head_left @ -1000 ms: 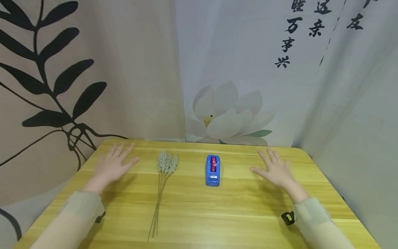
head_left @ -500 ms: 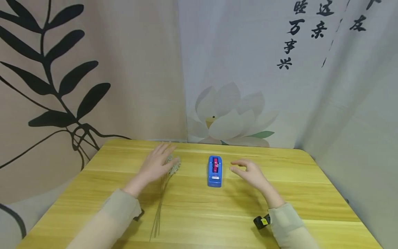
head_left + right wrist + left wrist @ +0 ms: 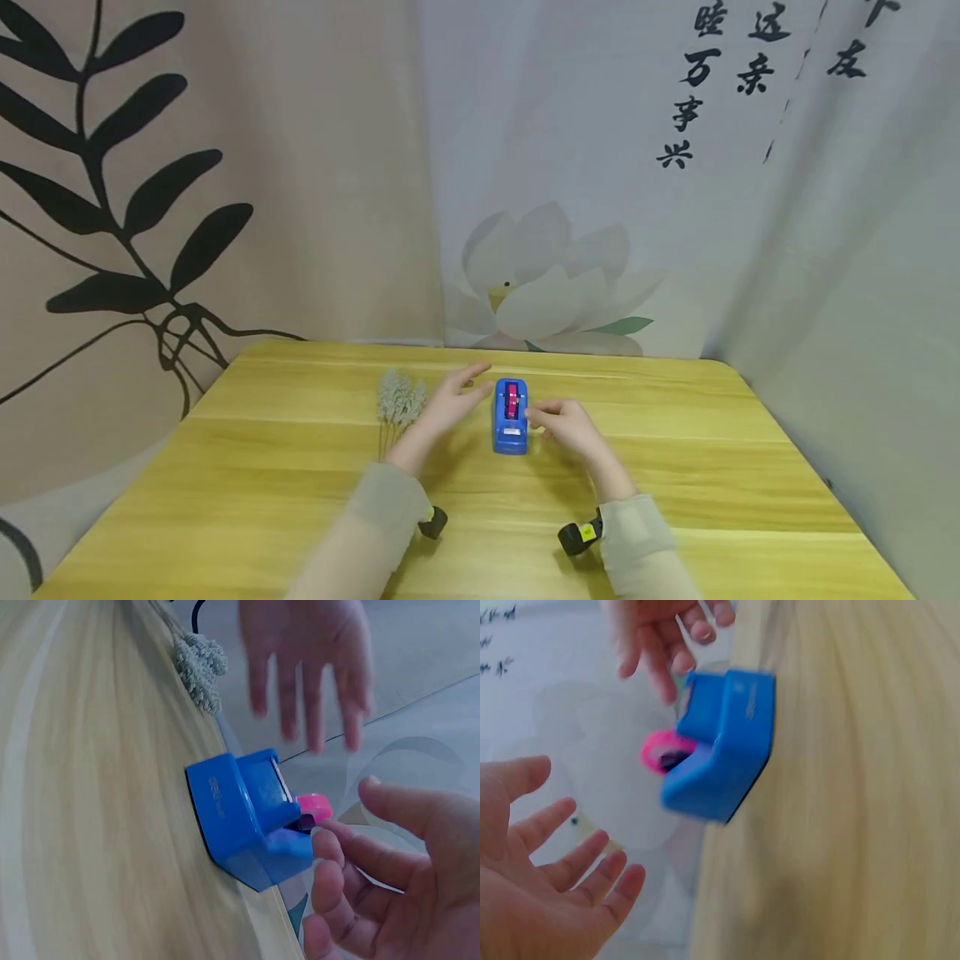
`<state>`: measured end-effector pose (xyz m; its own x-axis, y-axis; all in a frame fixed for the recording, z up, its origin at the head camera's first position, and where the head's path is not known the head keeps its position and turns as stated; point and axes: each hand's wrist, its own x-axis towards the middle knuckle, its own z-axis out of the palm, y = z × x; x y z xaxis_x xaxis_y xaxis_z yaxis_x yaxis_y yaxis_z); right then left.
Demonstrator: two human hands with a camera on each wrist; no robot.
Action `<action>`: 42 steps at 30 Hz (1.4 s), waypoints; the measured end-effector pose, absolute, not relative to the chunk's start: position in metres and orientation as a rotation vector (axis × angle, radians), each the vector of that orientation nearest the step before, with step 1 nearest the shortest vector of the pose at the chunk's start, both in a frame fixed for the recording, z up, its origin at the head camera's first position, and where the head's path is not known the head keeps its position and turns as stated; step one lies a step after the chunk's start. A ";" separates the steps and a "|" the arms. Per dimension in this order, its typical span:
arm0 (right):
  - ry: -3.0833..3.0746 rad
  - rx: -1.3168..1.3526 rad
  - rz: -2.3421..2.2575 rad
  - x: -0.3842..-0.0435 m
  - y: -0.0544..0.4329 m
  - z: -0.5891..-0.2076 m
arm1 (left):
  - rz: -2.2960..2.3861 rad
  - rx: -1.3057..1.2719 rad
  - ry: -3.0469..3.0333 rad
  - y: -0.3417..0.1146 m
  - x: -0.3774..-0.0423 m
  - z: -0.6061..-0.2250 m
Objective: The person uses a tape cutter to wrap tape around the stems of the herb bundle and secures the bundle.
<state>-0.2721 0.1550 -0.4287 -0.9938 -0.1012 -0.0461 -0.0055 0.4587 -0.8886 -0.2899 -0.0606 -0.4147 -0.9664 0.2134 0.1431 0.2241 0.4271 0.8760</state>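
Note:
A blue tape dispenser [image 3: 511, 443] with a pink wheel [image 3: 315, 804] stands on the wooden table, between my two hands. My left hand [image 3: 448, 410] hovers at its left, fingers spread and apart from it in the left wrist view. On the other side, my right hand [image 3: 572, 427] has its fingertips right at the dispenser's right edge in the head view. In the right wrist view those fingers are loosely bent, the thumb held away from them, nothing between. Grey-green dried flower stems [image 3: 399, 398] lie left of the dispenser, partly hidden by my left forearm.
Black wrist cameras [image 3: 576, 538] hang below both sleeves, close over the table [image 3: 735, 467]. Behind the table's far edge hangs a printed curtain [image 3: 337, 167] with leaves, a lotus and writing.
Both hands have come inward from the table's sides to the tape dispenser. My left hand has passed over the dried flowers; my right hand's spread fingers have bent. The dispenser stays in place.

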 end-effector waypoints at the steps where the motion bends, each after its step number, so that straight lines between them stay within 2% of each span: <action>1: 2.597 -0.087 -1.587 -0.273 0.154 -0.429 | -1.703 -0.368 -2.624 -0.056 -0.292 -0.419; 6: 2.559 -0.068 -1.623 -0.275 0.150 -0.435 | -1.990 -0.211 -2.509 -0.043 -0.298 -0.439; 14: 2.549 -0.041 -1.670 -0.279 0.148 -0.442 | -2.117 -0.210 -2.423 -0.038 -0.301 -0.448; 34: 2.605 -0.162 -1.579 -0.276 0.139 -0.446 | -1.874 -0.260 -2.767 -0.036 -0.298 -0.453; 42: 2.605 -0.115 -1.596 -0.276 0.136 -0.448 | -1.856 -0.225 -2.784 -0.036 -0.295 -0.452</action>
